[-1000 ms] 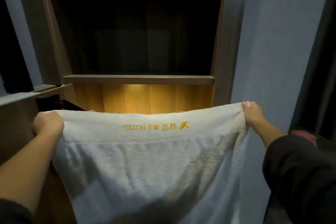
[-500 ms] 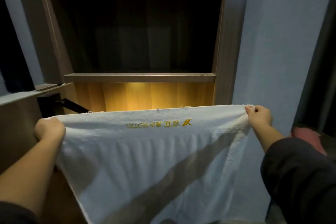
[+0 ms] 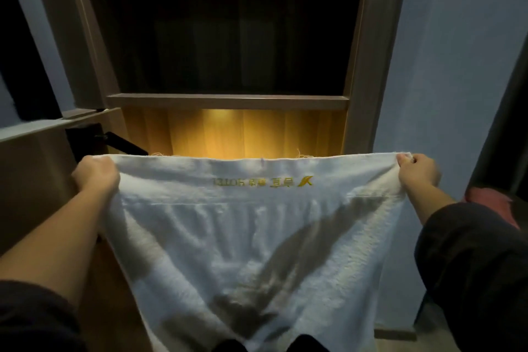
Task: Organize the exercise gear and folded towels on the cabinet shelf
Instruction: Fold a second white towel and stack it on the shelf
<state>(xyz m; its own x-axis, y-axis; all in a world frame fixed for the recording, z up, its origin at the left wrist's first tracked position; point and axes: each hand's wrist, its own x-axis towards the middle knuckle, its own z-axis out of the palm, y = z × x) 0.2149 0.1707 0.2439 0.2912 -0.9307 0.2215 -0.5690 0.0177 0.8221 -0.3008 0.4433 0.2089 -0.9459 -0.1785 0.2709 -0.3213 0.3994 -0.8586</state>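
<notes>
My left hand (image 3: pixel 95 173) is a fist closed round the towel's left top corner. A black bar (image 3: pixel 123 142) pokes out just beyond those knuckles. From that grip the towel (image 3: pixel 257 237) runs taut across to my right hand (image 3: pixel 417 176), which pinches the other top corner between thumb and fingertips (image 3: pixel 404 158). Between my two grips the white cloth hangs open and flat, with a gold logo under the hem, mirrored from where I stand. Beyond and above the hem is the shelf (image 3: pixel 228 100), with a warm-lit bay under it and a dark bay over it. Something pink (image 3: pixel 485 200) sits out past my right wrist; I can't tell what.

I judge the job barely begun: this towel is fully unfolded, so every fold and the placing on the shelf are left.

Count: one towel, one logo, one shelf board, one bar. I see no exercise gear and no folded towels; the floor of the lit bay is hidden behind the hem.
</notes>
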